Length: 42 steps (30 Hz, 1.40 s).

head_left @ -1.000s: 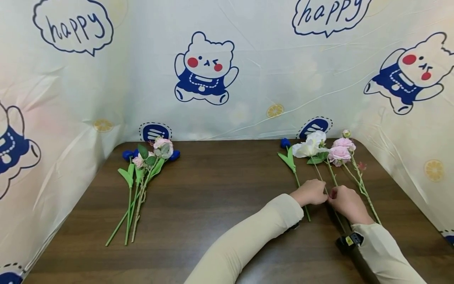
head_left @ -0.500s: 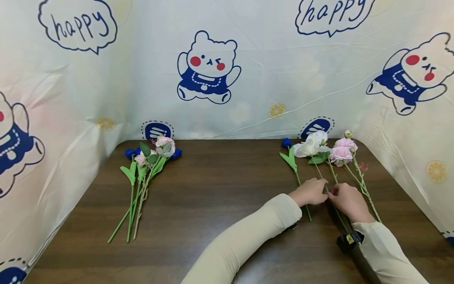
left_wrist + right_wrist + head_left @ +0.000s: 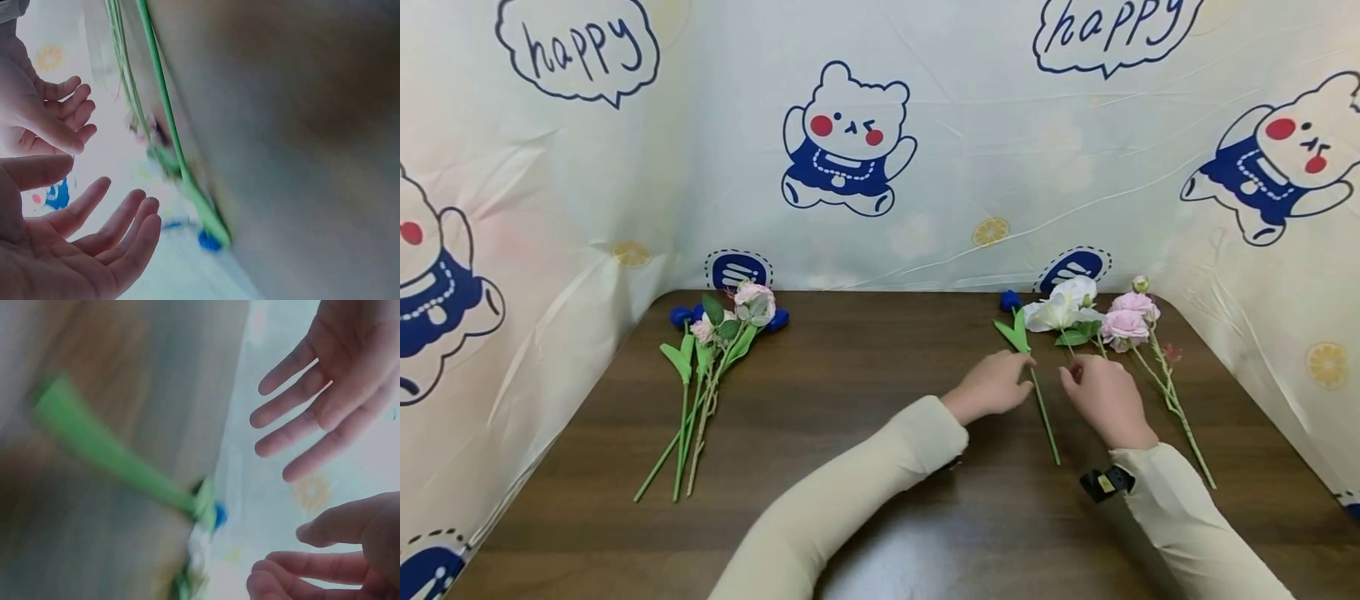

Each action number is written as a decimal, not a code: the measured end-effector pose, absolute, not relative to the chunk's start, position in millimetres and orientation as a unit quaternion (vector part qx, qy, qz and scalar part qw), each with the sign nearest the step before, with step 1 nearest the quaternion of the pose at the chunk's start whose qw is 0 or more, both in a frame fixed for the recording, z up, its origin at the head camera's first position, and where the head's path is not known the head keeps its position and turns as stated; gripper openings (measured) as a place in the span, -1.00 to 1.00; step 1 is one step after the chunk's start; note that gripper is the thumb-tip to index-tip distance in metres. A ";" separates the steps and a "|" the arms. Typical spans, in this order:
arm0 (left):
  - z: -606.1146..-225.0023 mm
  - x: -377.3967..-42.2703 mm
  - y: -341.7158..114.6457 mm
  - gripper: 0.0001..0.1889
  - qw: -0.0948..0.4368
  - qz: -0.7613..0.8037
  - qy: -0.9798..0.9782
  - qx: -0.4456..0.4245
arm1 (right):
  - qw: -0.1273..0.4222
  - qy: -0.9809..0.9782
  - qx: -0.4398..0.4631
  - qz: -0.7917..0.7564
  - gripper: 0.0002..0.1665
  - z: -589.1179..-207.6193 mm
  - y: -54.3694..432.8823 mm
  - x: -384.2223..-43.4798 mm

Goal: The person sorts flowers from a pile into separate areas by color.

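My left hand [image 3: 992, 385] hovers near the stem of a blue-budded flower [image 3: 1045, 412], its fingertips overlapping that stem in the head view. In the left wrist view the fingers of this left hand [image 3: 81, 250] are loosely spread, with nothing between them. My right hand [image 3: 1108, 402] is over the stems of a white flower [image 3: 1060, 308] and a pink rose [image 3: 1124, 327], hiding their lower parts. Seen from the right wrist, the right hand [image 3: 331, 550] has relaxed fingers and holds nothing. The white flower, blue bud and roses lie side by side on the brown table [image 3: 880, 400].
A second group of flowers lies at the table's left, with a pale pink rose [image 3: 756, 304], blue buds [image 3: 682, 317] and crossed green stems [image 3: 687, 425]. A printed cloth [image 3: 940, 167] hangs behind the table and along both sides.
My hands were close together with fingers at the white flower's stem. They have let go and drawn apart, the left hand moving left, the right hand slightly farther back.
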State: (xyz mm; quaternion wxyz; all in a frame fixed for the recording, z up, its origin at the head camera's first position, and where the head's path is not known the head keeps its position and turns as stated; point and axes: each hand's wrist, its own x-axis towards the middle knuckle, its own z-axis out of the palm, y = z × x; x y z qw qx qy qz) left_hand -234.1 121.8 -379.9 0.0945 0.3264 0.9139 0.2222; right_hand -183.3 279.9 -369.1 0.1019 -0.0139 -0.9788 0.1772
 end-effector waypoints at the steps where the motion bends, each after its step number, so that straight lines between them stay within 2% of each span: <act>1: -377.6 -235.6 110.1 -0.61 0.089 0.224 0.914 0.325 | 0.106 -0.977 -0.005 0.184 -0.73 -367.0 271.6 -186.9; 6: -363.3 -242.0 45.1 -0.65 0.053 0.222 0.921 0.315 | 0.114 -0.968 0.045 0.219 -0.78 -359.8 220.6 -205.7; 11: -345.0 -244.8 -22.0 -0.69 0.040 0.237 0.931 0.273 | 0.108 -0.953 0.100 0.265 -0.80 -356.2 160.2 -219.5; 18: -330.8 -244.1 -116.6 -0.71 0.007 0.258 0.953 0.158 | 0.075 -0.926 0.179 0.325 -0.81 -366.3 67.8 -229.7; 22: -329.6 -242.2 -168.4 -0.75 -0.020 0.243 0.967 0.081 | 0.034 -0.914 0.215 0.341 -0.83 -376.3 17.5 -231.1; 27: -340.0 -248.3 -220.8 -0.70 0.005 0.187 0.982 -0.013 | -0.004 -0.908 0.228 0.351 -0.81 -389.0 -37.8 -234.4; 31: -354.6 -256.1 -244.7 -0.75 0.042 0.153 0.986 -0.049 | -0.022 -0.910 0.223 0.350 -0.81 -400.4 -77.5 -235.3; 35: -366.4 -261.0 -251.0 -0.57 0.071 0.151 0.984 -0.063 | -0.037 -0.915 0.207 0.344 -0.78 -410.8 -109.3 -234.9; 42: -374.3 -265.3 -247.6 -0.51 0.090 0.160 0.980 -0.082 | -0.058 -0.918 0.174 0.351 -0.46 -418.3 -133.6 -238.0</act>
